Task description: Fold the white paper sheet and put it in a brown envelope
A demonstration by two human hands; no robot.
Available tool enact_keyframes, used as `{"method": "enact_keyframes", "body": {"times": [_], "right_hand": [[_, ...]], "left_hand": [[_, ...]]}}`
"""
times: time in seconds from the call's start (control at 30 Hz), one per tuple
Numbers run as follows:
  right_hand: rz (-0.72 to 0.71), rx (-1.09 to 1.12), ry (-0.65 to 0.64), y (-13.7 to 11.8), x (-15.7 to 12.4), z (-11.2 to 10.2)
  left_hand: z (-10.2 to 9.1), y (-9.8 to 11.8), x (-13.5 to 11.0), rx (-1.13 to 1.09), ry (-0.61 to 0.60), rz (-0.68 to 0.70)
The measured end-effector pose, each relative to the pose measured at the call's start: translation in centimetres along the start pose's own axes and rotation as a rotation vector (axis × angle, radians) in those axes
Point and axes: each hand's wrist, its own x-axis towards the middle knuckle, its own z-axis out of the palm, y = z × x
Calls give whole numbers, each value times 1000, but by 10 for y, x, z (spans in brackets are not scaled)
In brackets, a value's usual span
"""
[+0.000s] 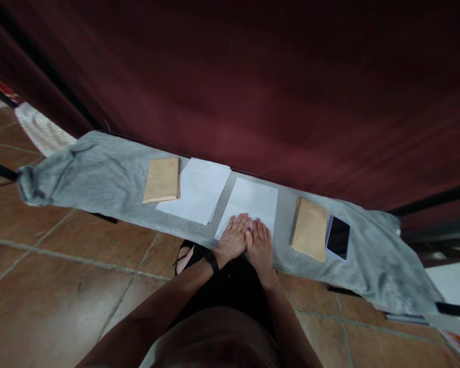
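My left hand [234,237] and my right hand [260,244] lie flat side by side, fingers stretched out, on the near edge of a white sheet of paper [253,200]. The sheet rests on a narrow surface covered with a grey cloth [107,179]. My left wrist wears a dark band. Neither hand holds anything.
A second white sheet [199,189] lies to the left, with a brown envelope [161,180] beside it. Right of my hands are a stack of brown envelopes [309,228] and a dark phone [338,237]. A dark red curtain [276,87] hangs behind. The floor has brown tiles [53,286].
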Motion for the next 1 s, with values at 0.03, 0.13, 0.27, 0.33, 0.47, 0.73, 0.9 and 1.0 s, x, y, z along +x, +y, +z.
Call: {"method": "enact_keyframes", "body": {"times": [0.03,0.13,0.27,0.33,0.47,0.73,0.9,1.0], "right_hand": [[-5,-16,-1,2,-1,-1],[-10,-53,-8,8,-4,-5],[9,-93,-10,17,-8,-6],[20,-102,-6,20,-10,-7],[41,-111,10,24,-12,-9],[88,-193,62,34,-16,-8],[149,-236,103,38,-19,-6],[150,-228,124,37,-20,-5]], "left_hand": [[-1,0,0,-3,5,4],[-2,-1,-1,-11,10,23],[-3,-2,-2,-19,3,20],[-4,-3,-2,-18,6,24],[-5,-7,-3,-14,22,16],[-9,-19,-8,23,84,-86],[-9,-25,-6,74,138,-241],[-7,-29,-2,96,164,-314]]}}
